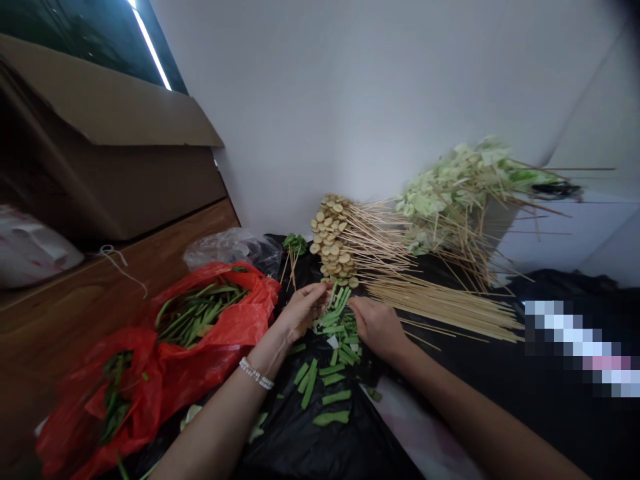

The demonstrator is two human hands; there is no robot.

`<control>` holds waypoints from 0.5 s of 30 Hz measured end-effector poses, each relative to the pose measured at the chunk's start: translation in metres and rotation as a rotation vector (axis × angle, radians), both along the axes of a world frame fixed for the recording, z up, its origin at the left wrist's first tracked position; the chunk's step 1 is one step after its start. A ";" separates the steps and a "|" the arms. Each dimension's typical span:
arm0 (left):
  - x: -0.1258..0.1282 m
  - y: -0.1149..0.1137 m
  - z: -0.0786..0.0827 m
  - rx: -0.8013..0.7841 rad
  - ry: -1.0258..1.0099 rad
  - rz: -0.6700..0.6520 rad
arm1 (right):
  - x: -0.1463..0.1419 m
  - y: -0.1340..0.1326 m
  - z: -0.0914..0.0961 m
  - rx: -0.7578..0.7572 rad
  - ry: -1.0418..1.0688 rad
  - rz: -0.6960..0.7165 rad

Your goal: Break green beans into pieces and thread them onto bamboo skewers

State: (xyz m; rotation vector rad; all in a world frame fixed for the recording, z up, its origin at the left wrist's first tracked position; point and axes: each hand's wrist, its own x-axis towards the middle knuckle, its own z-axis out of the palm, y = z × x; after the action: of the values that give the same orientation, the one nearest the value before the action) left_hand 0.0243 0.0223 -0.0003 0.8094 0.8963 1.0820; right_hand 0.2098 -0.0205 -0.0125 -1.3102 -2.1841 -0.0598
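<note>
Green cut stem pieces (340, 327) sit in a loose heap on a black plastic sheet (305, 443), with more scattered on the sheet toward you. Your left grip (303, 310) and right grip (377, 327) are both at the heap, near each other but not touching, fingers curled down toward the pieces. You cannot tell from this view whether either grip is clamped on a piece. A beaded silver bracelet (257, 373) circles your left wrist.

To your left, a red plastic bag (250, 287) holds long green stems (200, 313), and a crumpled clear plastic bag (233, 247) lies behind it. Ahead, a bundle of thin bamboo skewers (440, 307) fans out beside skewers threaded with round tan slices (330, 237) and skewers threaded with pale green pieces (450, 193). A brown cardboard box (110, 140) stands on the brown wooden worktop (125, 267), near a white wall (350, 100).
</note>
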 end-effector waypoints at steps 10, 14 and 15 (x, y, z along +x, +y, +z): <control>0.001 0.002 -0.003 0.002 -0.074 0.065 | 0.001 -0.001 0.001 0.035 -0.092 -0.041; 0.005 -0.001 -0.004 0.010 -0.044 0.034 | -0.001 -0.001 0.000 0.017 -0.041 -0.006; 0.005 -0.001 -0.004 0.011 -0.030 0.031 | -0.001 0.000 -0.001 0.012 -0.029 -0.001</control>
State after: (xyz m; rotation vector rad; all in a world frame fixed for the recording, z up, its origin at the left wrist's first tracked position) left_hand 0.0297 0.0210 -0.0041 0.7887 0.8811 1.1245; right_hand 0.2092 -0.0210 -0.0130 -1.3121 -2.2043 -0.0926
